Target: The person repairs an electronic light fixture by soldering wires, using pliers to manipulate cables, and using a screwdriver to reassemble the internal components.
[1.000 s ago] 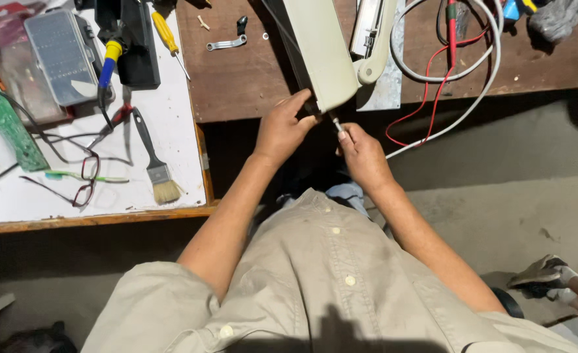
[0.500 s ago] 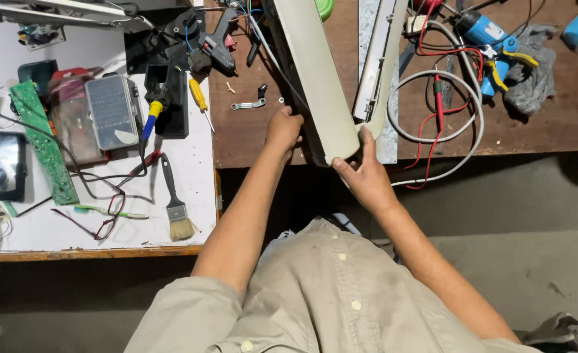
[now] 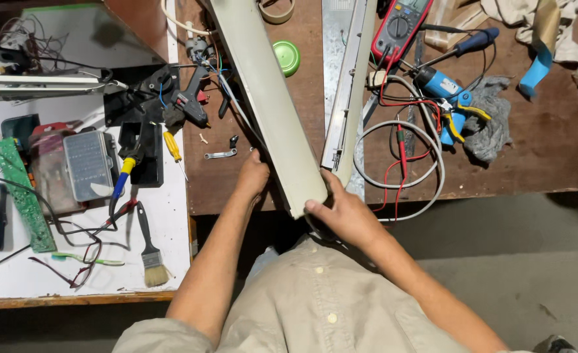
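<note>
A long cream-coloured housing (image 3: 267, 98) lies slanted on the brown workbench (image 3: 537, 163), its near end sticking over the front edge. My left hand (image 3: 252, 178) presses against its left side near that end. My right hand (image 3: 342, 210) grips the near right corner, thumb along the bottom edge. Thin wires (image 3: 227, 85) run along the housing's left side. A flat grey metal strip (image 3: 346, 85) lies just right of the housing.
A red multimeter (image 3: 401, 26) with red and black leads, a grey cable coil (image 3: 426, 163), a blue tool (image 3: 440, 84), pliers and a grey rag lie right. On the white table left sit a paintbrush (image 3: 149, 252), green circuit board (image 3: 16, 189), screwdrivers, a glue gun (image 3: 187, 101) and a clear box.
The view has tilted up over the bench. The housing has been pushed further onto the bench, and my hands shifted from its tip to its left side and near right corner.
</note>
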